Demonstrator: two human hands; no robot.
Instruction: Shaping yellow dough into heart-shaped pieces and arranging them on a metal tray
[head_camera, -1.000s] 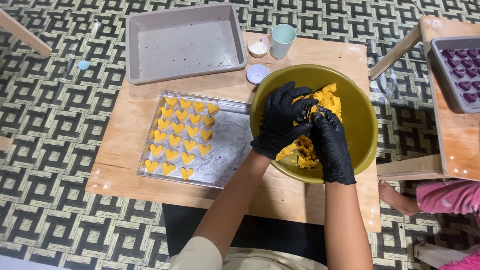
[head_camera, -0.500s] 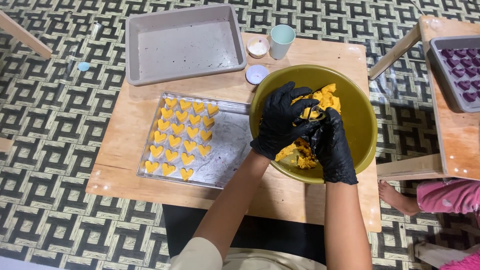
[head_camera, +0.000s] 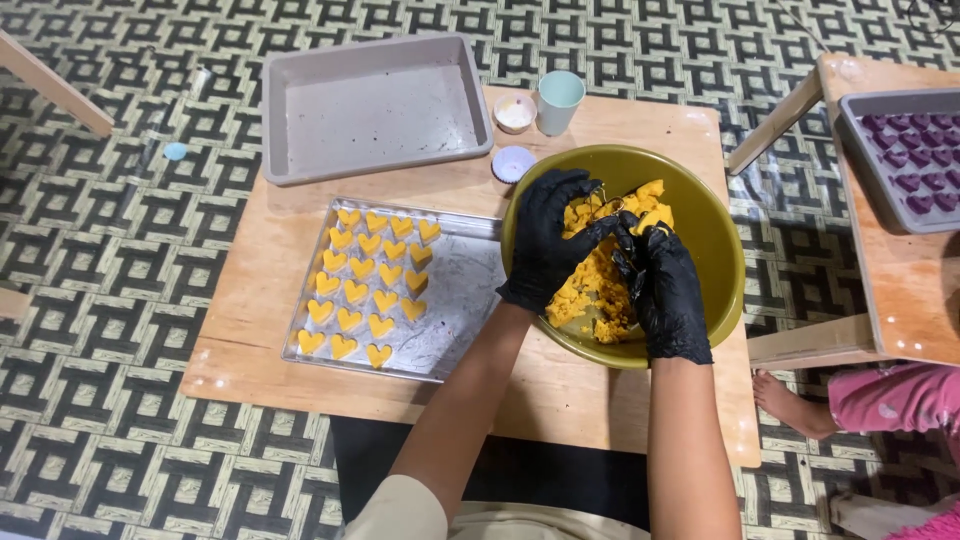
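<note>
Crumbly yellow dough (head_camera: 600, 290) heaped in round olive-green bowl (head_camera: 715, 250) on plywood counter (head_camera: 560, 400). Left hand (head_camera: 552, 238) and right hand (head_camera: 665, 290), black-gloved, fingers curled, pinching small metal cutter (head_camera: 606, 205) over dough. Heart-shaped pieces (head_camera: 365, 280) rowed on shiny metal tray (head_camera: 455, 320) beside bowl.

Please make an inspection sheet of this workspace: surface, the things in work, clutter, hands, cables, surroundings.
Surface: low wooden table, on a patterned floor.
Things in work: olive-green bowl with yellow dough; metal tray bearing rows of yellow heart-shaped pieces on its left part.
Clutter: grey baking pan, pale green cup, small white dish, small round lilac lid.
Hands: left hand and right hand, both in black gloves, inside the bowl, fingers together over the dough.
Cables: nothing seen.
Surroundings: second wooden table with a dark tray of purple pieces; another person's bare foot.
</note>
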